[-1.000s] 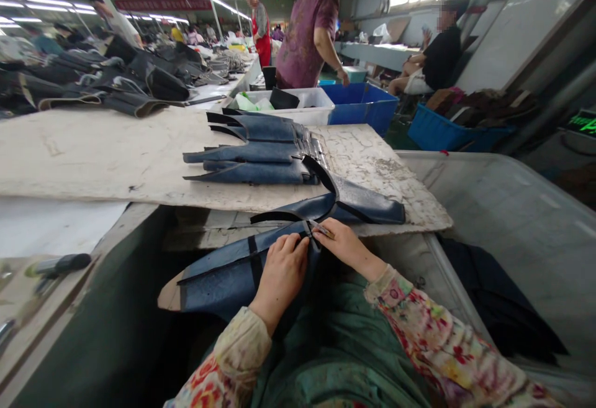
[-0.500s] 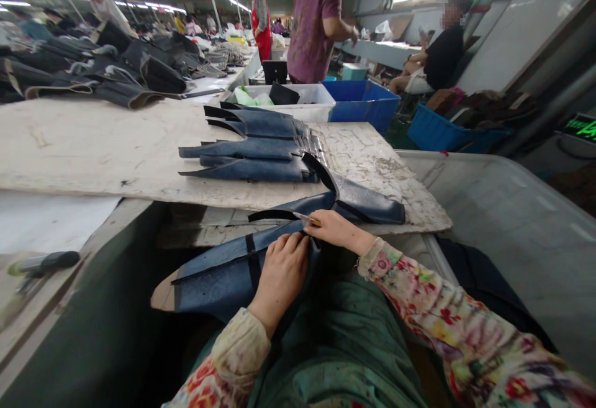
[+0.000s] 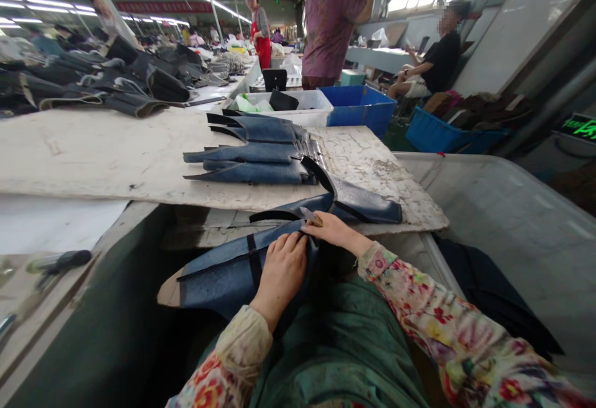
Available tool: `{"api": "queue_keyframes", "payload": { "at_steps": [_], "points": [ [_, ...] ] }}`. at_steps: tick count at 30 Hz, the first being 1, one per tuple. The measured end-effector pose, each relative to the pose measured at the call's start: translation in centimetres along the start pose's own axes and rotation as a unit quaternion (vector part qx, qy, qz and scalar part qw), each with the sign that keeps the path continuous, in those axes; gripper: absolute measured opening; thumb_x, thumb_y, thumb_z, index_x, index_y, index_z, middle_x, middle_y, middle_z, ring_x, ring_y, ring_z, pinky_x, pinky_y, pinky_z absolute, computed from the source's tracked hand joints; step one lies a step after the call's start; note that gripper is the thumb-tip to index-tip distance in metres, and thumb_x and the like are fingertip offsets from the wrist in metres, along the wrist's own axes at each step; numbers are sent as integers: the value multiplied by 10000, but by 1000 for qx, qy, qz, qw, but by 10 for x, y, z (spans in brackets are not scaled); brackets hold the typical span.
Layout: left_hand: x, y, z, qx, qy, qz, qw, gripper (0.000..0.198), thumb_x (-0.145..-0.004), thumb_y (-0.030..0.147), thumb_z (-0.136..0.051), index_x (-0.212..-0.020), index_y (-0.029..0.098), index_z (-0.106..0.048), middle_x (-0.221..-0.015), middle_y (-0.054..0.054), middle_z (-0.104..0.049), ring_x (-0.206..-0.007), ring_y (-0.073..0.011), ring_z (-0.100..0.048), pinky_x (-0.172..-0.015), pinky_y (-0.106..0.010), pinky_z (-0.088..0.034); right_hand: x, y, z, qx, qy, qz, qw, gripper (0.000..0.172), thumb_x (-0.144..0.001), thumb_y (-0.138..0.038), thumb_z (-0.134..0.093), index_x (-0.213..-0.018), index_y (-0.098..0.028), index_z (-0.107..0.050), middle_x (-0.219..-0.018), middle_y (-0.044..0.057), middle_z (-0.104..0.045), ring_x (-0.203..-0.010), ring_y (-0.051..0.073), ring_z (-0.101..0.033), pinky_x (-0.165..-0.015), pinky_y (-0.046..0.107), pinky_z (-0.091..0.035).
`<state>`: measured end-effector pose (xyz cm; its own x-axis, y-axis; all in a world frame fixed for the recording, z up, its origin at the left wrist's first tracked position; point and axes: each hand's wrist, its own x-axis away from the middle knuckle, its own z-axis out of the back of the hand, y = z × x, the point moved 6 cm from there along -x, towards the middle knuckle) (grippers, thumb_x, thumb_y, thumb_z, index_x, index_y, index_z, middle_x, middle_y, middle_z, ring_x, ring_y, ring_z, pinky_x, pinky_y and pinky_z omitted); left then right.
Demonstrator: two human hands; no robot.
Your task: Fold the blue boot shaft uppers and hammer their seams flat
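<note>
A blue leather boot upper with a dark strip across it and a tan toe end rests over my lap, against the bench edge. My left hand lies on its top side, fingers bent together and gripping it; the thumb is hidden. My right hand is closed around a small knife, its pale blade pointing up and left. The right fingertips touch the upper near its top end. Just beyond, another blue upper with black flaps lies on the board.
Several blue uppers lie stacked on the pale board. Behind it stand a white bin and a blue bin. Dark uppers are heaped at left. A large white tub is at right. Other people stand and sit further off.
The knife blade has tipped upward and shows more broadly. Both hands stay at the same place on the upper. In the background, the person in purple has raised an arm.
</note>
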<state>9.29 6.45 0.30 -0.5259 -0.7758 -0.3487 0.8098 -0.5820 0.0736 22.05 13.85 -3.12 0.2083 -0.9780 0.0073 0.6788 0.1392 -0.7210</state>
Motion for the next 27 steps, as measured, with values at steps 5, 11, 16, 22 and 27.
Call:
{"api": "queue_keyframes", "payload": {
  "at_steps": [5, 11, 16, 22, 27],
  "points": [
    [0, -1, -3, -1, 6, 5, 1000, 319, -874, 186, -436, -1165, 182, -569, -1181, -76, -607, -1058, -231, -524, -879, -382, -424, -1, 0, -8, 9, 30, -9, 999, 203, -797, -351, -573, -743, -174, -488, -683, -42, -525, -635, 100, -483, -579, 207, -350],
    [6, -3, 0, -5, 18, 6, 1000, 323, -879, 199, -432, -1164, 188, -583, -1199, -66, -612, -1075, -234, -530, -896, -377, -431, 11, 9, 2, 50, 62, -17, 997, 215, -894, -332, -445, -885, -160, -573, -758, 26, -582, -707, 148, -541, -657, 255, -411],
    [17, -13, 10, -24, 32, 23, 999, 332, -893, 206, -416, -1178, 162, -579, -1192, -82, -619, -1075, -235, -541, -914, -379, -430, 45, -20, 20, 140, 105, 60, 983, 374, -937, -350, -373, -1233, -166, -510, -1064, 115, -562, -1004, 223, -490, -919, 375, -380],
    [24, -27, 14, -41, 18, 35, 998, 335, -897, 214, -410, -1182, 155, -576, -1180, -97, -621, -1072, -240, -549, -917, -390, -440, 66, -59, 6, 217, 88, 151, 961, 320, -935, -270, -396, -1192, -191, -569, -1068, 93, -568, -986, 217, -474, -881, 360, -433],
    [27, -29, 12, -46, 29, 14, 998, 330, -890, 195, -407, -1170, 145, -575, -1162, -95, -629, -1065, -220, -558, -929, -372, -440, 61, -69, -12, 212, 71, 137, 965, 303, -923, -215, -411, -1175, -170, -574, -1060, 86, -573, -991, 222, -473, -884, 354, -439]
  ]
}}
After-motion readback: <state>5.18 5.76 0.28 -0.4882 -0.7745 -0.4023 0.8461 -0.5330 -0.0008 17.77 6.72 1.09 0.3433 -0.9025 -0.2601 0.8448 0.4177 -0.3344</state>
